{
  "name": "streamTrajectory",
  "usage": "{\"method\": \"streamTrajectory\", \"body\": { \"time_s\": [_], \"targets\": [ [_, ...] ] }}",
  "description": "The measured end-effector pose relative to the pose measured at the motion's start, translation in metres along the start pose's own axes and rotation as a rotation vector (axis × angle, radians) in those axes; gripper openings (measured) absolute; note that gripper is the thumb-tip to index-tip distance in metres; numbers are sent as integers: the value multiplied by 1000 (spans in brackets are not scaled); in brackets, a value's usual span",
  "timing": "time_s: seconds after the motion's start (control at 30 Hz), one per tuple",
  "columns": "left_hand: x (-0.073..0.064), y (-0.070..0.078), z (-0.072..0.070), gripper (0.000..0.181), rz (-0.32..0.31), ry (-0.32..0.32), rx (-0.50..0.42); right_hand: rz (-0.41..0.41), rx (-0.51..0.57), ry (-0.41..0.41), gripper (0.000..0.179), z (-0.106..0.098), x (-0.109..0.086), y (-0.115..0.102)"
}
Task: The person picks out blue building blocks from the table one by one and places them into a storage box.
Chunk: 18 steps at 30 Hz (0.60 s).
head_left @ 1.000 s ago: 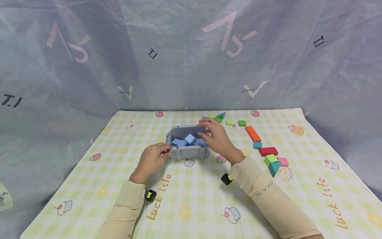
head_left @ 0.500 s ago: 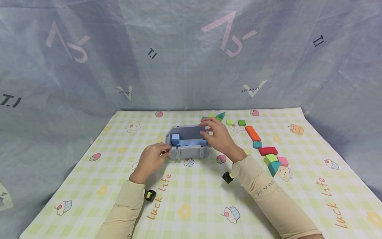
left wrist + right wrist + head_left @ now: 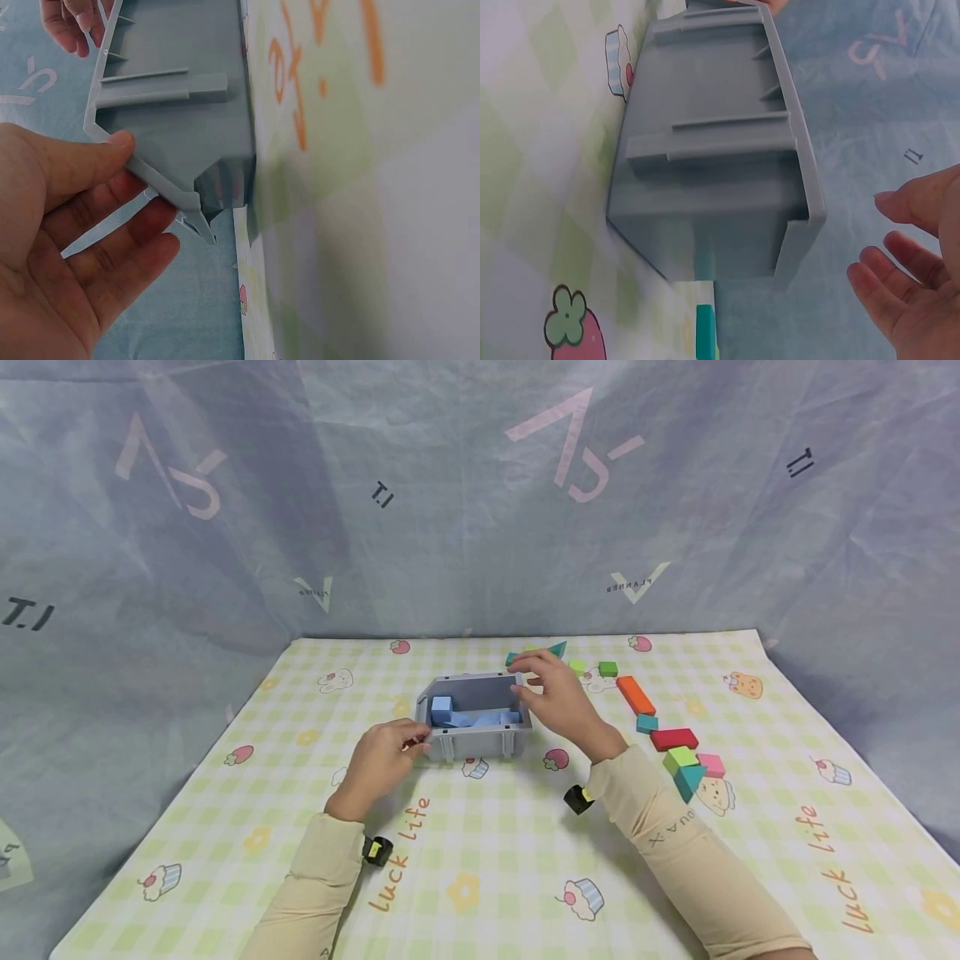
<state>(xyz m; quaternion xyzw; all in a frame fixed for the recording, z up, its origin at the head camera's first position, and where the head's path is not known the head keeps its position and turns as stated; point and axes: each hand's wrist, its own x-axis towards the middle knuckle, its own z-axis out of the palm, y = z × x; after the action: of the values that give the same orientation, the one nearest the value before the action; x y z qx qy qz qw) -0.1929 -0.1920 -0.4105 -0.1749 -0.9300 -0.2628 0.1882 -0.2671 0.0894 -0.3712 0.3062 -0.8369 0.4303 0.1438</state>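
Observation:
A grey plastic storage bin [image 3: 476, 745] sits mid-table with blue blocks inside. One blue cube [image 3: 442, 708] rests at its left end, and flatter blue blocks [image 3: 487, 718] lie along the bottom. My left hand [image 3: 384, 762] pinches the rim at the bin's front left corner; the left wrist view shows the thumb on top of the rim and fingers beneath. My right hand [image 3: 561, 700] hovers at the bin's right end with fingers loosely bent and nothing in them. In the right wrist view, a gap separates its fingertips [image 3: 885, 201] from the rim.
Loose blocks lie to the right: an orange bar [image 3: 637, 695], a small teal block [image 3: 647, 723], a red bar [image 3: 674, 740], a lime cube [image 3: 681, 759], a teal triangle [image 3: 690, 783] and a pink block [image 3: 711, 766]. A green block [image 3: 608, 669] and others sit behind the right hand.
A blue cube in the middle of the bin has tumbled to its left end. My right hand has drifted right, off the bin's inside. My left hand stays on the rim.

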Motion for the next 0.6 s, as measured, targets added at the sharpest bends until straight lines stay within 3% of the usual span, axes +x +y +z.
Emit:
{"method": "streamTrajectory", "body": {
  "time_s": [0.37, 0.6],
  "targets": [
    [-1, -1, 1, 14, 2, -6, 6, 20, -81, 33, 25, -11, 2, 13],
    [0, -1, 1, 16, 5, -3, 4, 133, -134, 20, 26, -21, 3, 36]
  ]
}}
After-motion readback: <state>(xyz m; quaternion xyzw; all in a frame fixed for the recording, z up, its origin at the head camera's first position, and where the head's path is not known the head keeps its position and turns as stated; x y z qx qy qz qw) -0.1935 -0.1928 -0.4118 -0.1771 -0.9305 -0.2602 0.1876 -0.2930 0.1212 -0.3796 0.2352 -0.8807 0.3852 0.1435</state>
